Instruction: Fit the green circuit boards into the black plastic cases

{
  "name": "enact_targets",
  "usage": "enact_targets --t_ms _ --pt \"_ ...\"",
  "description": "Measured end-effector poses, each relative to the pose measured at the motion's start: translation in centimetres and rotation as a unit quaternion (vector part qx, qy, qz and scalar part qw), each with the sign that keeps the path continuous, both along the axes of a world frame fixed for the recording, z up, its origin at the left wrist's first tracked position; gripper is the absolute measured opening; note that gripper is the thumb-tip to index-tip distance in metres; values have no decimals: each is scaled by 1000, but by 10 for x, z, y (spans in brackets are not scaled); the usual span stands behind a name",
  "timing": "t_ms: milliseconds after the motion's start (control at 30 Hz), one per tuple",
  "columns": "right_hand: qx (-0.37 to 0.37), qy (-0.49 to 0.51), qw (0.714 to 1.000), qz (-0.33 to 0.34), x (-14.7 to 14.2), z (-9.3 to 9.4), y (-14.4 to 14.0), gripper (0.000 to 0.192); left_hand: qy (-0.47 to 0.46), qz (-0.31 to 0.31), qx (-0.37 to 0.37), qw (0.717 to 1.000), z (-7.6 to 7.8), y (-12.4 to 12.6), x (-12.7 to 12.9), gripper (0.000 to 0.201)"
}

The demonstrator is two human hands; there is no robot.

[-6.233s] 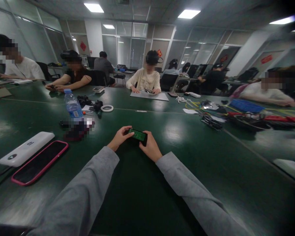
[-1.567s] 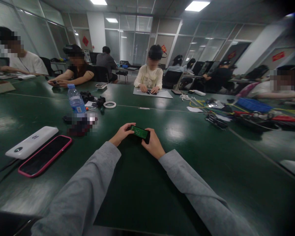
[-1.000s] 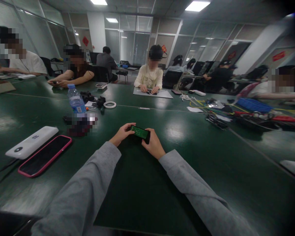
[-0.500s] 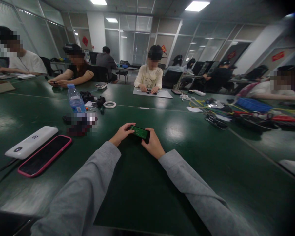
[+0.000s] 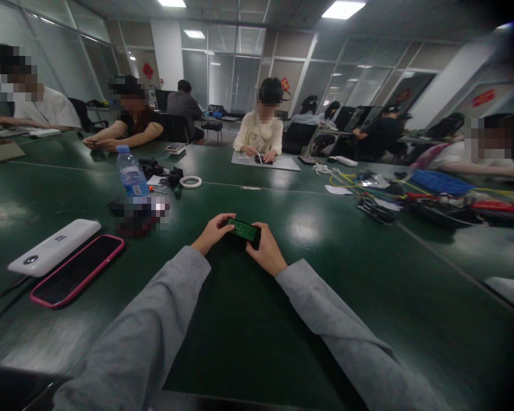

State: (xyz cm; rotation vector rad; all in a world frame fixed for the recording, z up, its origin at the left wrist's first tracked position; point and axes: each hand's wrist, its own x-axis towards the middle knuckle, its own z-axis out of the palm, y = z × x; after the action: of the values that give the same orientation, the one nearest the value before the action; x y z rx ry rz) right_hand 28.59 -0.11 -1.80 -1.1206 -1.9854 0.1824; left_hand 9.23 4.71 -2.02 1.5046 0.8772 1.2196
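Note:
Both my hands hold one small green circuit board in a black frame (image 5: 243,229), low over the dark green table (image 5: 248,342). My left hand (image 5: 212,233) grips its left end, thumb on top. My right hand (image 5: 265,251) grips the right end, fingers curled around the edge. Grey sleeves cover both forearms.
A pink-cased phone (image 5: 77,270) and a white power bank (image 5: 53,247) lie at the left. A water bottle (image 5: 131,174), black parts and a tape roll (image 5: 191,181) sit beyond. Cables, tools and a blue tray (image 5: 439,182) crowd the right. Several people sit around the table.
My hands and the board stay in the same place. The view has shifted slightly since the oldest frame.

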Motion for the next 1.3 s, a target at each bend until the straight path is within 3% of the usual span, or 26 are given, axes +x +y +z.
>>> enact_targets --t_ms 800,1300 --pt "-11 2 1000 -7 -1 -1 0 49 115 72 94 986 1 -6 4 33" --pt "-23 12 1000 -5 -1 1 -1 48 120 68 91 986 0 -9 5 35"
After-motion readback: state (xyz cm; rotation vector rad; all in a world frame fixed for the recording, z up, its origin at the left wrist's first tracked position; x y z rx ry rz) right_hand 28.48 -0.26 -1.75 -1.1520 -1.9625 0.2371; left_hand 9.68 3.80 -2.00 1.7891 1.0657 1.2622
